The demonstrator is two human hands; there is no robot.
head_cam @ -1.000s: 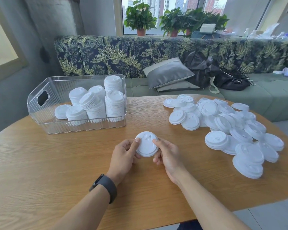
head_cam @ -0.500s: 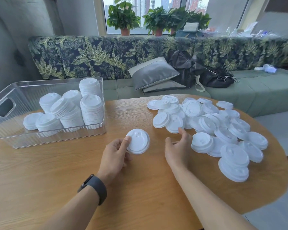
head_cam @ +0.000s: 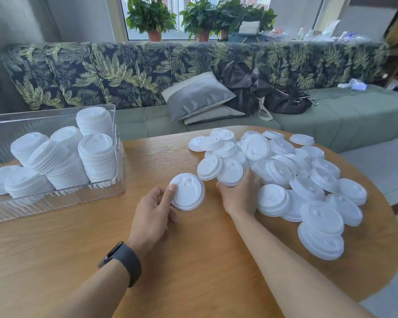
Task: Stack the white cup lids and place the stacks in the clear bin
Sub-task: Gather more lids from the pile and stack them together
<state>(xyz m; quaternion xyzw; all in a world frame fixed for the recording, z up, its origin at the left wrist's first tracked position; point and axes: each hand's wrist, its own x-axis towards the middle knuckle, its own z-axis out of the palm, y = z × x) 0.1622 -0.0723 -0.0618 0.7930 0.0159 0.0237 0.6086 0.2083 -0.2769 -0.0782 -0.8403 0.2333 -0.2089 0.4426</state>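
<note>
**Q:** What has moved since the earlier frame?

**A:** Right hand [head_cam: 238,193] has left the small stack of lids [head_cam: 188,191] and reached across to the near edge of the loose pile [head_cam: 292,177] on the counter [head_cam: 83,244]. Its fingers curl over one lid [head_cam: 230,172] there; whether they have closed on it cannot be told. Left hand [head_cam: 153,212] now holds the small stack alone, thumb on the rim, fingers beneath.

**Q:** What does this mean for the task?

**A:** Stacking is probably mid-cycle: the next lid is being fetched to add to the held stack. Several finished stacks [head_cam: 97,154] stand in the clear bin [head_cam: 55,203] at left, one of them leaning. Many lids remain loose, so the work appears far from done.
</note>
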